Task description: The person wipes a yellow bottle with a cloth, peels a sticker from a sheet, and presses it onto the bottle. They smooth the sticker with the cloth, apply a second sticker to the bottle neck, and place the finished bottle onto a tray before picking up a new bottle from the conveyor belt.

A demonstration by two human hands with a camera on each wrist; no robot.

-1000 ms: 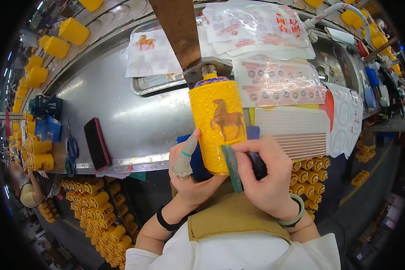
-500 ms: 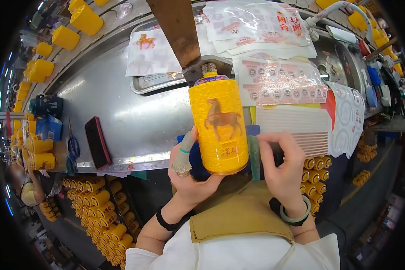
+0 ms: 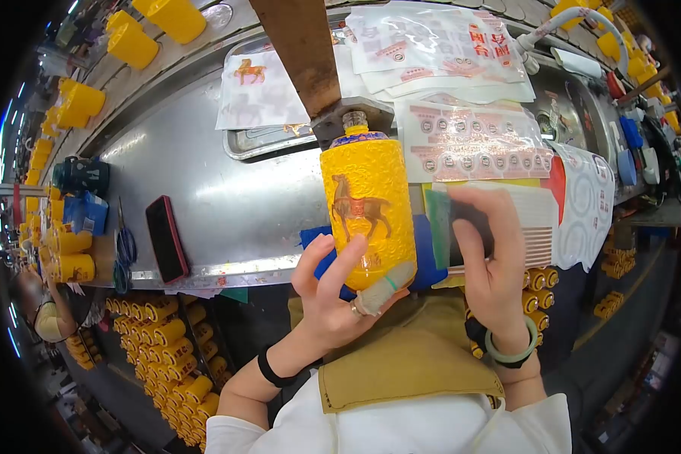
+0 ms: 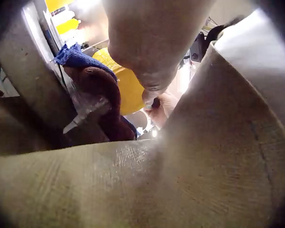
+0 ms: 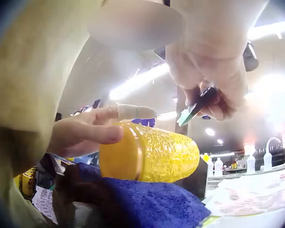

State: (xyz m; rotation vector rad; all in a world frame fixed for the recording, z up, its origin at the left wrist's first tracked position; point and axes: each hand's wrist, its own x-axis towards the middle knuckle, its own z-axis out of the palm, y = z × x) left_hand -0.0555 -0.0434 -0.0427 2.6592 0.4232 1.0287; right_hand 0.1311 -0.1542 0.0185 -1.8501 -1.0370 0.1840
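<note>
A yellow textured bottle [image 3: 393, 204] with a brown horse picture has its neck against a metal fixture [image 3: 371, 106]. My left hand [image 3: 340, 303] grips its lower end, the wrapped finger lying across the bottom edge. In the right wrist view the left hand [image 5: 80, 135] has a bare digit on the base of the bottle [image 5: 166, 154]. Beside the bottle, not touching it, my right hand [image 3: 499, 265] pinches a green-edged scraper [image 3: 437, 227] with a dark handle. The bottle [image 4: 130, 90] is partly covered in the left wrist view.
A blue cloth [image 3: 429, 261] lies under the bottle. Printed sheets [image 3: 473, 136] cover the bench to the right; a tray [image 3: 268, 144] stands behind. Phone [image 3: 166, 238] and scissors [image 3: 123, 250] lie left. Yellow bottles [image 3: 159, 348] fill racks below; another person [image 3: 45, 310] is far left.
The bottle has turned, carrying the horse picture to the left. My right hand and the scraper have moved right, off the bottle. My left fingers have shifted across its lower front.
</note>
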